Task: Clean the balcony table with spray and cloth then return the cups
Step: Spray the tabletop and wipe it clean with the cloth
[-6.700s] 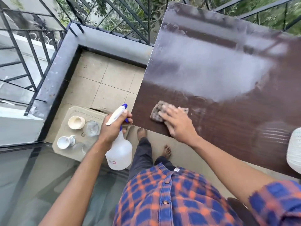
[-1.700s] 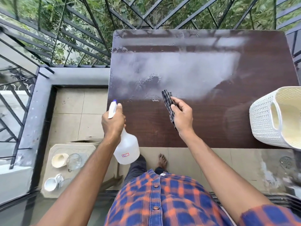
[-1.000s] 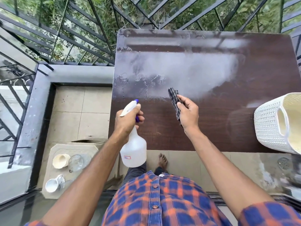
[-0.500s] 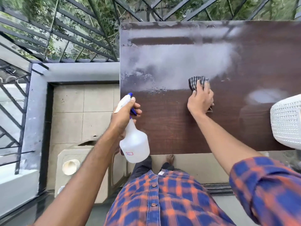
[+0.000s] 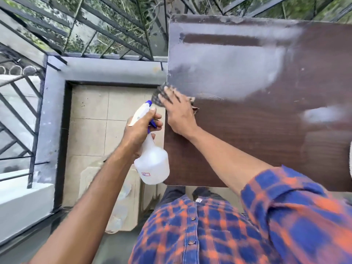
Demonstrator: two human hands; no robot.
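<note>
The dark brown table [image 5: 247, 145] has a pale wet film over its far half. My right hand [image 5: 178, 111] lies flat with straight fingers on the checked cloth [image 5: 159, 94] at the table's left edge; the cloth hangs partly over that edge. My left hand [image 5: 140, 128] grips the neck of the white spray bottle [image 5: 152, 164] with a blue trigger, held just left of the table's near corner. The cups are blurred and mostly hidden behind my left arm on a beige low stand [image 5: 125, 187] on the floor.
A black metal railing [image 5: 106, 25] and grey ledge [image 5: 106, 71] bound the balcony on the far and left sides. Beige floor tiles [image 5: 91, 130] lie left of the table. A sliver of the white basket [image 5: 350, 161] shows at the right edge.
My right hand has swept the cloth leftward across the table, from its middle to its left edge. The view has shifted left, so the basket is almost out of view. My left hand keeps the bottle.
</note>
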